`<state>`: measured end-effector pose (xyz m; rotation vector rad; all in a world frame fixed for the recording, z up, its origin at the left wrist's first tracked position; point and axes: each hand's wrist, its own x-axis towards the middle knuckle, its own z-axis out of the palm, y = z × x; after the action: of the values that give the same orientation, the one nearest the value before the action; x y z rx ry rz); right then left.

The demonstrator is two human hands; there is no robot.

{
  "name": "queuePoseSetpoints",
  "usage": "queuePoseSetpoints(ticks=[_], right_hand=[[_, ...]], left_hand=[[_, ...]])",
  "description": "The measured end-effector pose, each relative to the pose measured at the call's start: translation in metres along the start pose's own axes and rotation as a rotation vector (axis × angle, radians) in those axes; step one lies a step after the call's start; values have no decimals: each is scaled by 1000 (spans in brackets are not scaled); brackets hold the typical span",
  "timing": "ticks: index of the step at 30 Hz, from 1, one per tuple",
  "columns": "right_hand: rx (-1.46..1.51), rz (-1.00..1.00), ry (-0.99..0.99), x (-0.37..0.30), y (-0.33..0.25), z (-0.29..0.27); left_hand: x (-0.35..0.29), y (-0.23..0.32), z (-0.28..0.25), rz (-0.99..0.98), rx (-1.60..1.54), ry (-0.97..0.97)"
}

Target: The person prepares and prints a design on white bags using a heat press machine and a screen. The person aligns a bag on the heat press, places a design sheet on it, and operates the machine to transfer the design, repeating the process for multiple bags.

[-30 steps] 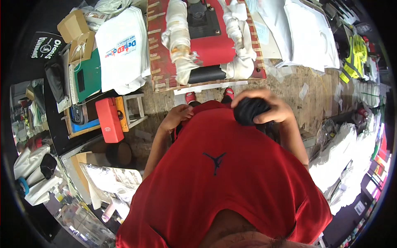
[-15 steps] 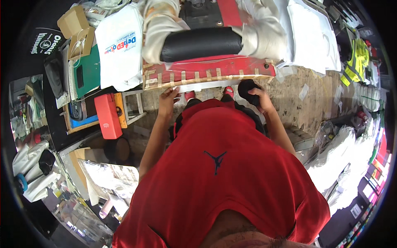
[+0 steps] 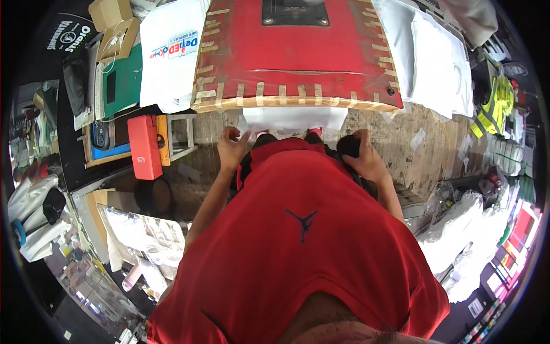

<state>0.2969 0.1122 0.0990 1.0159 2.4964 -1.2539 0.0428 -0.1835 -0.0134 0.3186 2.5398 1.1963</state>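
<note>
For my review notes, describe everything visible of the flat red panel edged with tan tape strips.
The flat red panel edged with tan tape strips lies at the picture's top, its far end cropped. Its surface looks slightly glossy, plastic-like, with a crease near the front and brownish wear along the sides. Short strips cross its visible edges. A dark rectangular plate with two bolt heads sits on it. Neither the left hand nor the right hand touches it.
</note>
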Motion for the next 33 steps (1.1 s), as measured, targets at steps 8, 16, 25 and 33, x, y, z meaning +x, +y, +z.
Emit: queuePoseSetpoints(ticks=[8,16,25,33], right_hand=[[-378,-664,446,122,-25,51],[-809,-711,830,232,-1,43],[-923,-777,838,228,36,50],[-779,-880,609,195,-22,20]], left_hand=[[7,99,27,775,128,-309],[18,102,43,670,227,-482],[31,98,39,593,200,-534],[33,94,24,560,167,-549]])
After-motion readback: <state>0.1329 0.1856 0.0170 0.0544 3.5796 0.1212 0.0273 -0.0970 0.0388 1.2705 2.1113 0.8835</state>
